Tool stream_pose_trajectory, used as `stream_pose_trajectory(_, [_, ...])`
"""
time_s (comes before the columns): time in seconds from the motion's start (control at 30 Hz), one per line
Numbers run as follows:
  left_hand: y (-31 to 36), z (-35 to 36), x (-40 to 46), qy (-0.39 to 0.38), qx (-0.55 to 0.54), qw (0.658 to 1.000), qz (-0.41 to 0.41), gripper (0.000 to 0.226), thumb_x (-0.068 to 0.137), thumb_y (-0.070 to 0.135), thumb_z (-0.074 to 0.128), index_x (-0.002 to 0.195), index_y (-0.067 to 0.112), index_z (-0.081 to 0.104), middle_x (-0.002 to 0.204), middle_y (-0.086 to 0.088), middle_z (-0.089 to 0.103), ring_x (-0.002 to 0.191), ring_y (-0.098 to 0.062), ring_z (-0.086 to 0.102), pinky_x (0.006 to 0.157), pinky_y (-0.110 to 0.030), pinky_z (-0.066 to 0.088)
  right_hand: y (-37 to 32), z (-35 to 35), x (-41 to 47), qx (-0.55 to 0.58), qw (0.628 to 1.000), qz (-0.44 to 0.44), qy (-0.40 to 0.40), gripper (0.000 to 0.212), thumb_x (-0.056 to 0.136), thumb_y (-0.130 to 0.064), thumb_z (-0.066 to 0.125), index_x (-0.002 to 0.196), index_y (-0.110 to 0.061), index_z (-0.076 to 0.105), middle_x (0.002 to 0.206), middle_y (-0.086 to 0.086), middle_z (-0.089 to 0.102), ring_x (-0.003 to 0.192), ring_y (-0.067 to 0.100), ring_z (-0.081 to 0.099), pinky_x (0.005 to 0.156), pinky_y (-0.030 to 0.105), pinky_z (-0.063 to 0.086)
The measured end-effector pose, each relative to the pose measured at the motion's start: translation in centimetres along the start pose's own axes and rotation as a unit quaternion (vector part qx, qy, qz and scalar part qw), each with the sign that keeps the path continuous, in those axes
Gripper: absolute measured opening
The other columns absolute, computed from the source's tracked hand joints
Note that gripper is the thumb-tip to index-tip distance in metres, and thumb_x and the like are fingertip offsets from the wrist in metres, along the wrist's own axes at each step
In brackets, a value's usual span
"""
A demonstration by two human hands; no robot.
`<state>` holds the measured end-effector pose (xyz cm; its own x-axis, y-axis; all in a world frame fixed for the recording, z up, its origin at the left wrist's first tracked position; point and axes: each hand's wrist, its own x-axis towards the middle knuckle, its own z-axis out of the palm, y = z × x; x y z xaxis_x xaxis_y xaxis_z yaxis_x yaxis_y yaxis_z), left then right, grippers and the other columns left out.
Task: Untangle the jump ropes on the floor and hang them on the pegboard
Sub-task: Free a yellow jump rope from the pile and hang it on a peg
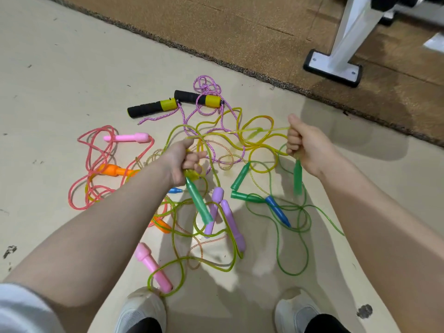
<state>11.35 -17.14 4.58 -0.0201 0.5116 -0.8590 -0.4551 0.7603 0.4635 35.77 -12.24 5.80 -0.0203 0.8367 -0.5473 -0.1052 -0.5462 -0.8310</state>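
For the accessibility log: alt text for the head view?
Both hands, left hand and right hand, grip a yellow-green rope pulled between them above tangled jump ropes on a beige floor.

Beige floor (pixel 60 68) under me, tangled jump ropes (pixel 216 188) heaped dead center, brown mat (pixel 240 32) at 12, my white shoes (pixel 141 308) at 6.

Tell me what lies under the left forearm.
Under the left forearm, an orange handle and a blue handle tip stick out. Their covered parts and any cord beneath are hidden.
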Motion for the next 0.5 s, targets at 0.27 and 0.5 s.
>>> stream_pose_trajectory(0.27, [-2.1,-4.5,1.5,0.092,-0.013,0.995,-0.043,0.024,0.099,0.029,0.036,0.096,0.006,0.044,0.027,0.002,0.038,0.017,-0.008,0.022,0.030,-0.008,0.030,2.8,-6.6,0.2,0.439,0.863,0.051,0.246,0.036,0.099,-0.033,0.041,0.068,-0.017,0.036,0.047,0.000,0.055,0.041,0.011,0.060,0.056,0.027,0.053])
stream_pose_trajectory(0.5, [-2.2,-2.6,0.9,-0.120,0.039,0.983,-0.135,0.041,0.097,0.024,0.036,0.062,0.005,0.047,0.032,0.007,0.025,0.018,-0.003,0.018,0.027,-0.010,0.023,5.8,-4.6,0.7,-0.443,0.847,0.120,0.268,0.059,0.086,-0.030,0.062,0.134,-0.005,0.039,0.135,0.017,0.043,0.120,0.032,0.047,0.099,0.036,0.040])
